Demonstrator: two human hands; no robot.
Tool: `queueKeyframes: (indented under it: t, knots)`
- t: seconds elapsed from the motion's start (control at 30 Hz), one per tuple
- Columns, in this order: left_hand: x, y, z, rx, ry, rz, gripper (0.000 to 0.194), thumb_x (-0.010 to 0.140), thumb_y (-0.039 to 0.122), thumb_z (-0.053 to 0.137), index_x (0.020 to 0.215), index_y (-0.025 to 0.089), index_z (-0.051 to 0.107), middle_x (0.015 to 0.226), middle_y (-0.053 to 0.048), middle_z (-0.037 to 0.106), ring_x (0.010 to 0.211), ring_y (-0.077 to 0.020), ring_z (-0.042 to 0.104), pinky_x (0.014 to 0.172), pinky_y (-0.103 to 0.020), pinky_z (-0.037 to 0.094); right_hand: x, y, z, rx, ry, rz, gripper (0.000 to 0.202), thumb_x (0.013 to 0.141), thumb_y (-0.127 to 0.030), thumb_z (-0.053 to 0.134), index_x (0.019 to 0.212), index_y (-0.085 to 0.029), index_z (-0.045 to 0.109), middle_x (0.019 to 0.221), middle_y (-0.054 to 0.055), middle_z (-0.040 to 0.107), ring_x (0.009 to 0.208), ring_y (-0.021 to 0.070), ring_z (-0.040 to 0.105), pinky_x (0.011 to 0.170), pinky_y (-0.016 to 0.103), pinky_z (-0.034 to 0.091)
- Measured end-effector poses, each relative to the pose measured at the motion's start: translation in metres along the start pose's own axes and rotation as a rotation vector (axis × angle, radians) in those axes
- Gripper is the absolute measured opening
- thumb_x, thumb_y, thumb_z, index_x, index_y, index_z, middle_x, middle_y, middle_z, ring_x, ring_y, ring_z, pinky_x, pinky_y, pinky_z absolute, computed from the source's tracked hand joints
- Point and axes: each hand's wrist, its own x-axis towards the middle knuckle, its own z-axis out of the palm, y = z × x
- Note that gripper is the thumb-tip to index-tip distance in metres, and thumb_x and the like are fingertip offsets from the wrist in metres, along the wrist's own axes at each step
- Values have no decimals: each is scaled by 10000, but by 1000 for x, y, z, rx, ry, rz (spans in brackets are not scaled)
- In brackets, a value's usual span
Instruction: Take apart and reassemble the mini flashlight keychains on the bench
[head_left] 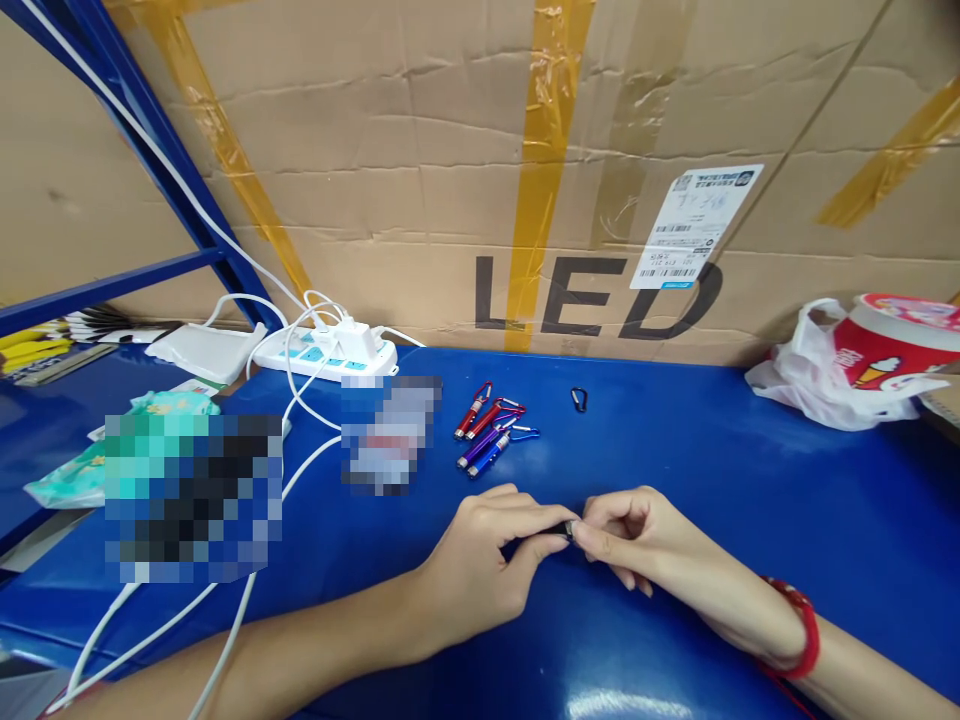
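My left hand (491, 550) pinches what looks like a small black keychain flashlight (561, 530) between thumb and fingers; most of its body is hidden. At its silvery end, the thumb and fingers of my right hand (626, 535) are closed too, so both hands meet on it just above the blue table. Beyond my hands lies a group of similar metal keychain flashlights with carabiner clips: a red flashlight (474, 412) beside another red one, a purple flashlight (480, 448) and a blue flashlight (491, 455). A loose black carabiner (579, 400) rests apart to their right.
On the blue table (712, 450), a white power strip (375, 365) with plugs and trailing white cables (300, 470) sits at the left, near blurred items and a green package (67, 475). A red-and-white tub (900, 345) in a plastic bag stands right. A large cardboard box (420, 200) closes off the back.
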Motion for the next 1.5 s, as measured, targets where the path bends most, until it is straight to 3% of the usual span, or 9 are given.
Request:
queueKeyframes:
  t: [0.1,0.23,0.33,0.57,0.87,1.0,1.23,1.37,1.5]
  knots:
    - [2,3,-3,-13,18,-75,192,823,111,525,896,178,690,644,6,630,554,-107,479,586,-215,371,1,1,0,-90,87,-121,328,691,-448,659,581,-144,605,486,-35,472,395,54,382,379,179,291]
    - [5,1,-4,-35,-18,-201,185,821,115,520,863,185,686,657,12,635,590,-110,500,573,-207,362,2,4,-4,-329,332,-457,186,681,-354,707,733,-177,685,662,11,596,474,76,470,438,195,392]
    - [6,1,-3,-100,-60,-261,189,836,132,497,840,176,681,661,4,635,627,-114,527,560,-194,365,0,5,-8,-418,332,-630,126,715,-289,693,815,-212,700,728,18,619,520,87,524,452,187,429]
    - [5,4,-4,-145,-105,-286,173,838,116,488,829,160,655,698,2,626,697,-117,533,635,-197,375,-1,5,-14,-522,237,-768,69,782,-188,626,801,-206,691,739,9,623,644,92,606,585,154,491]
    - [7,0,-4,-118,-133,-247,160,848,112,483,865,153,636,711,7,619,723,-113,522,678,-190,377,-4,8,-14,-680,294,-853,124,810,-136,584,805,-223,672,763,-3,635,622,80,604,555,164,459]
    - [4,-3,-2,-127,-156,-236,145,839,112,483,891,160,609,764,3,610,730,-115,528,678,-200,386,-3,8,-10,-632,286,-791,135,804,-137,591,764,-225,685,754,-7,645,626,79,603,569,169,455]
    - [0,-7,2,-284,-162,-298,29,845,164,465,843,178,491,699,22,563,623,-105,533,540,-191,383,2,5,-1,-322,278,-475,172,718,-311,680,608,-179,681,611,4,612,502,80,500,453,187,387]
    - [-3,-8,4,-197,-86,-185,112,824,130,487,730,178,448,720,12,551,661,-110,530,582,-197,394,-1,4,4,-157,205,-232,259,673,-386,695,591,-143,654,530,-9,557,414,59,416,399,192,313]
    - [-4,-8,5,-131,-29,-125,96,818,102,506,752,172,497,741,5,577,700,-112,555,624,-188,410,-1,4,4,-2,90,-27,323,640,-439,697,598,-126,627,404,-47,459,343,46,365,362,185,223]
